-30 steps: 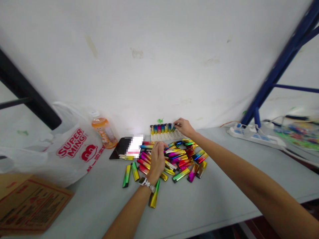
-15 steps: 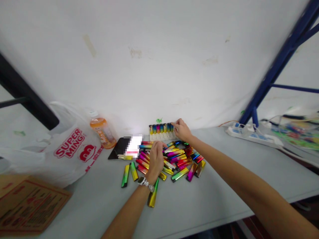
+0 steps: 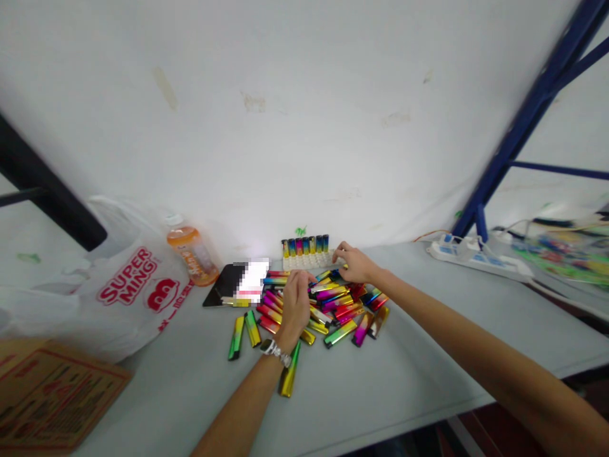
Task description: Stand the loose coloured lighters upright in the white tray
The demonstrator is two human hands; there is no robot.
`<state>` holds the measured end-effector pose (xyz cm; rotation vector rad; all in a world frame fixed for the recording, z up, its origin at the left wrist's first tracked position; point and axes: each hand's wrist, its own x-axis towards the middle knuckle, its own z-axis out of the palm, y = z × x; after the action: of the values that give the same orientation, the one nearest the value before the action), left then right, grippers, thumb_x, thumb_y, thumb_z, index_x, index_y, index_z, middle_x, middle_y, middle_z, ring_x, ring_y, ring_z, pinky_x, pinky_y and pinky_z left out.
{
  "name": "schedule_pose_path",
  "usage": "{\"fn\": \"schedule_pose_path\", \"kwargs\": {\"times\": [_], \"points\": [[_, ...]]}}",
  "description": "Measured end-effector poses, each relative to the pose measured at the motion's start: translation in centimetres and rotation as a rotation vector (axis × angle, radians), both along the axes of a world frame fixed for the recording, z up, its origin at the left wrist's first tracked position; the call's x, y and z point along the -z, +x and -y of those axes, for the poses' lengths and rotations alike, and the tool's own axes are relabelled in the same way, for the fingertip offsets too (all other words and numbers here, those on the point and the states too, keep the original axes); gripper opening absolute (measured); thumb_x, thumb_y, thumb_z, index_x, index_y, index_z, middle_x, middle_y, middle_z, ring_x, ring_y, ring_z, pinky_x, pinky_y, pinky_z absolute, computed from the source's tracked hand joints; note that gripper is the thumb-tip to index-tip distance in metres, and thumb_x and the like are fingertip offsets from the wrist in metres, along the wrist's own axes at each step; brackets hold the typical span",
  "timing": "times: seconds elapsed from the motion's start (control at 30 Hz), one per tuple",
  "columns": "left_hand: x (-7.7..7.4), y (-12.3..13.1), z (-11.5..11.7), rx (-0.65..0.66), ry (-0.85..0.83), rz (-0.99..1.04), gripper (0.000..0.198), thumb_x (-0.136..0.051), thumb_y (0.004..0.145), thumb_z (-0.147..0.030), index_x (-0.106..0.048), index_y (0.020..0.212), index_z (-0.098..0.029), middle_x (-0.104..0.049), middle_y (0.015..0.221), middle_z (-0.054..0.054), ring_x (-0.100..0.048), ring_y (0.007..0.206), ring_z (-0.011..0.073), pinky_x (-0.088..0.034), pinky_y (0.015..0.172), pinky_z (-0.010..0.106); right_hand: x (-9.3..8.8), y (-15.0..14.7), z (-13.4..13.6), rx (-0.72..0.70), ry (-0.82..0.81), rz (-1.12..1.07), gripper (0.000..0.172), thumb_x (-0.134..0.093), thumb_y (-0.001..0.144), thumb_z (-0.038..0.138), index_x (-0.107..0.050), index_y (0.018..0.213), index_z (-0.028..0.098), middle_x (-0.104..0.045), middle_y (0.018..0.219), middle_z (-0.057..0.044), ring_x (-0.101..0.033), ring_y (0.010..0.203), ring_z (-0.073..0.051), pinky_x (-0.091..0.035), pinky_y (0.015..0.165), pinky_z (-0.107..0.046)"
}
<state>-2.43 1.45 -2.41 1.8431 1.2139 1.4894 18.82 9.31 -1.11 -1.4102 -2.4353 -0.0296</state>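
Note:
A heap of shiny multicoloured lighters (image 3: 340,308) lies on the grey table (image 3: 428,355). Behind it a white tray (image 3: 311,261) holds a row of several lighters (image 3: 304,244) standing upright. My left hand (image 3: 295,304), a watch (image 3: 275,351) on its wrist, rests on the heap with fingers curled round a lighter. My right hand (image 3: 354,265) is at the heap's far edge, just right of the tray, its fingers pinched on a lighter.
A white plastic bag (image 3: 137,285), an orange drink bottle (image 3: 190,254) and a dark flat object (image 3: 226,289) sit at the left. A cardboard box (image 3: 52,393) is at the near left. A power strip (image 3: 476,257) and a blue rack post (image 3: 518,133) are at the right.
My right hand has come down from the upright row in the tray to the heap's far edge. My left hand has stayed on the heap.

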Motion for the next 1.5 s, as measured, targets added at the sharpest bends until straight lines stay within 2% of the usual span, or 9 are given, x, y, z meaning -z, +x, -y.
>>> {"fn": "schedule_pose_path", "kwargs": {"times": [0.23,0.43,0.53,0.67,0.8,1.07,1.23,1.4,1.5], "points": [[0.1,0.1,-0.1,-0.005,-0.011,0.021,0.040,-0.030,0.100,-0.037,-0.059,0.079,-0.020,-0.059,0.086,0.004,-0.056,0.086,0.0173,-0.043,0.083,0.031,-0.6,0.6,0.2,0.018,-0.116,0.118,0.032,-0.066,0.068,0.027,-0.068,0.099,0.019,-0.059,0.102,-0.008,-0.061,0.081,-0.021,-0.044,0.073,-0.028],[0.4,0.0,-0.2,-0.052,-0.025,0.046,0.040,-0.028,0.100,-0.038,-0.060,0.085,-0.020,-0.062,0.089,0.004,-0.057,0.087,0.0173,-0.044,0.084,0.032,-0.6,-0.1,-0.5,-0.053,-0.110,0.000,0.022,-0.067,0.071,0.025,-0.069,0.091,0.016,-0.065,0.095,-0.009,-0.059,0.080,-0.019,-0.043,0.070,-0.026],[0.3,0.0,-0.4,-0.082,-0.019,0.049,0.033,-0.035,0.098,-0.040,-0.060,0.092,-0.020,-0.064,0.093,0.004,-0.059,0.091,0.0178,-0.045,0.085,0.032,-0.7,-0.9,-0.2,-0.104,-0.105,-0.224,0.014,-0.065,0.078,0.026,-0.068,0.086,0.015,-0.066,0.081,-0.005,-0.057,0.070,-0.016,-0.042,0.066,-0.025],[-0.1,0.1,-0.7,-0.111,0.013,0.076,0.029,-0.047,0.094,-0.042,-0.059,0.109,-0.020,-0.064,0.108,0.008,-0.060,0.101,0.0190,-0.046,0.089,0.033,-0.7,-3.1,1.5,-0.141,-0.191,-0.683,0.023,-0.064,0.083,0.037,-0.069,0.084,0.014,-0.065,0.069,-0.002,-0.055,0.059,-0.013,-0.041,0.057,-0.024],[-0.3,0.2,-0.8,-0.024,-0.033,0.115,0.037,-0.052,0.091,-0.043,-0.055,0.120,-0.019,-0.064,0.115,0.010,-0.061,0.106,0.0196,-0.047,0.092,0.033,-0.1,-5.7,3.8,-0.203,-0.276,-0.978,0.025,-0.064,0.083,0.040,-0.069,0.083,0.015,-0.065,0.070,-0.001,-0.057,0.064,-0.014,-0.043,0.060,-0.025],[-0.2,0.1,-0.7,0.127,-0.176,0.242,0.048,-0.029,0.097,-0.048,-0.066,0.100,-0.018,-0.068,0.109,0.008,-0.061,0.106,0.0196,-0.045,0.100,0.035,1.0,-8.3,7.1,-0.161,-0.005,-0.887,0.016,-0.066,0.084,0.035,-0.074,0.091,0.022,-0.054,0.085,-0.002,-0.051,0.077,-0.015,-0.045,0.073,-0.028],[-0.5,0.7,-0.4,0.148,-0.177,0.273,0.044,-0.034,0.096,-0.047,-0.068,0.098,-0.019,-0.070,0.104,0.006,-0.061,0.106,0.0190,-0.044,0.100,0.033,1.0,-8.3,8.1,-0.045,0.120,-0.813,0.023,-0.062,0.087,0.035,-0.066,0.071,0.020,-0.045,0.083,-0.003,-0.049,0.082,-0.018,-0.046,0.076,-0.030],[-0.6,0.6,-0.3,0.067,-0.252,0.347,0.047,-0.041,0.092,-0.055,-0.066,0.080,-0.016,-0.066,0.073,0.004,-0.062,0.078,0.0178,-0.049,0.079,0.029,0.7,-7.4,8.3,-0.105,0.143,-0.863,0.025,-0.054,0.091,0.035,-0.068,0.103,0.019,-0.052,0.088,-0.005,-0.053,0.083,-0.018,-0.046,0.079,-0.032],[-0.6,0.2,-0.1,0.115,-0.342,0.391,0.055,-0.038,0.091,-0.062,-0.065,0.076,-0.017,-0.049,0.051,-0.002,-0.048,0.049,0.0128,-0.043,0.053,0.025,0.8,-6.9,8.2,-0.074,0.143,-0.942,0.026,-0.051,0.092,0.037,-0.068,0.096,0.019,-0.055,0.080,-0.003,-0.052,0.073,-0.017,-0.044,0.071,-0.030]]}}
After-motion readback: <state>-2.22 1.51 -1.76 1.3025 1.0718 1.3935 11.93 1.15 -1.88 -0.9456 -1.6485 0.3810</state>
